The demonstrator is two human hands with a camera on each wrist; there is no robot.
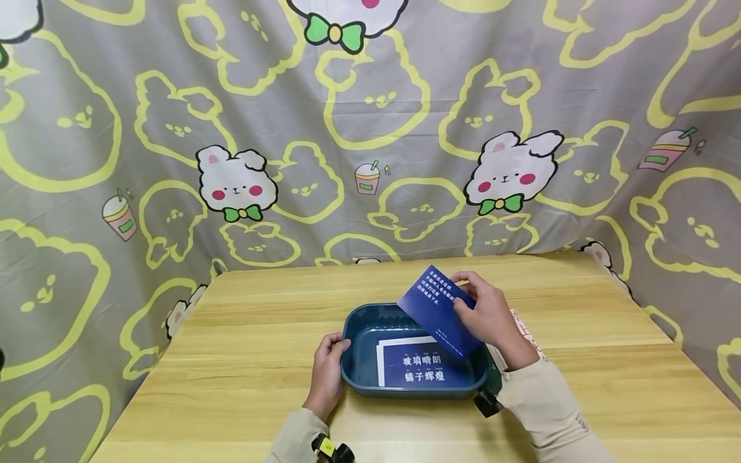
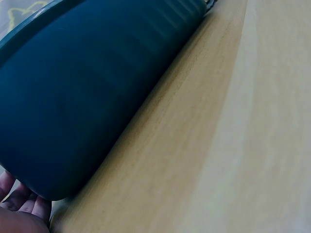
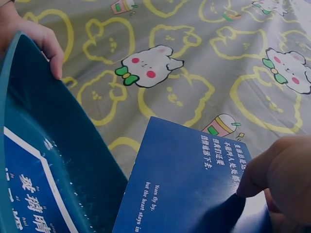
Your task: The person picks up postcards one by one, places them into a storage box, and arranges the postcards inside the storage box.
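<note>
A dark teal plastic basin [image 1: 417, 392] sits on the wooden table, its long side towards me. My left hand [image 1: 328, 373] grips its left end at the rim, and the fingers [image 2: 29, 203] show against the outer wall in the left wrist view. Between thumb and fingers, my right hand [image 1: 492, 315] pinches a blue card [image 1: 437, 308] with white writing. The card is tilted above the basin's right part. Inside lie more cards [image 1: 413, 366], the top one blue with large white characters and a white border.
Past the basin's right end, partly behind my right wrist, lies a white sheet with red characters [image 1: 527, 334]. The wooden table [image 1: 243, 386] spreads out on both sides. A grey curtain [image 1: 405, 218] with cartoon rabbits closes off the back and sides.
</note>
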